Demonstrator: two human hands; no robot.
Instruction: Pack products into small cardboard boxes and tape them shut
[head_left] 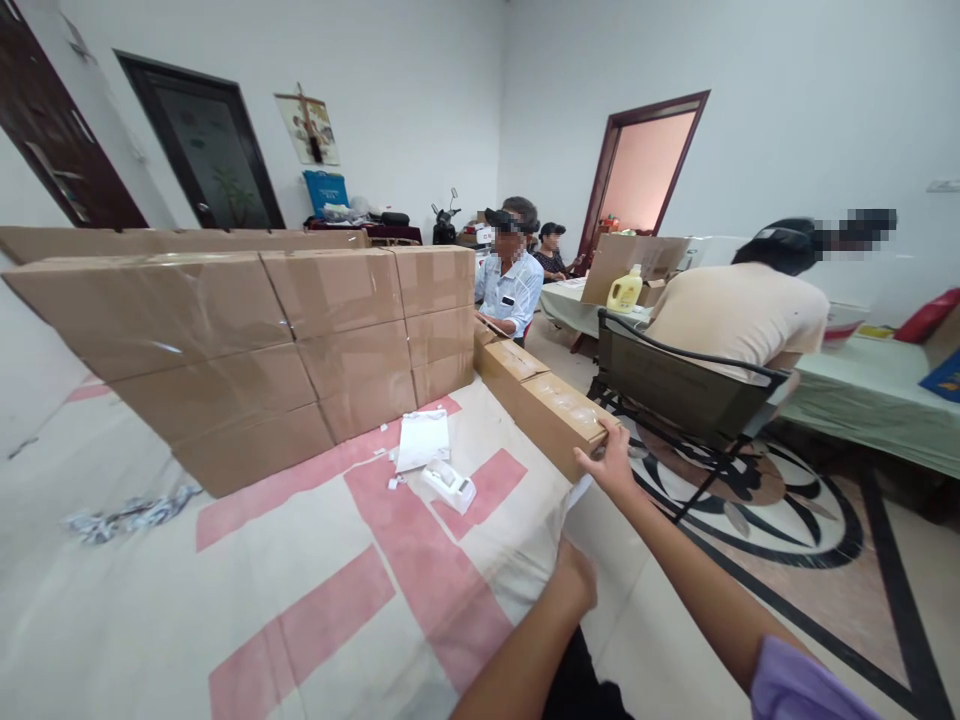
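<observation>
My right hand [609, 458] grips the near end of a long cardboard box [566, 410] at the table's right edge. Its thumb lies on the end face and its fingers curl over the far corner. Another cardboard box [506, 362] stands in line behind that one. Lower down, my left hand [577, 578] is beside the table edge, next to the hanging cloth. The left fingers are mostly hidden, and a pale sliver above them may be paper or cloth. A white tape dispenser [450, 487] and a white stack of labels or paper [423, 440] lie on the table.
Stacked, taped cartons [217, 350] form a wall across the table's far left. A crumpled cloth strip [135, 515] lies on the tablecloth [315, 600]. One person [510, 275] sits beyond the boxes, another [735, 310] on a chair [675, 380] at right. Scraps lie near the dispenser.
</observation>
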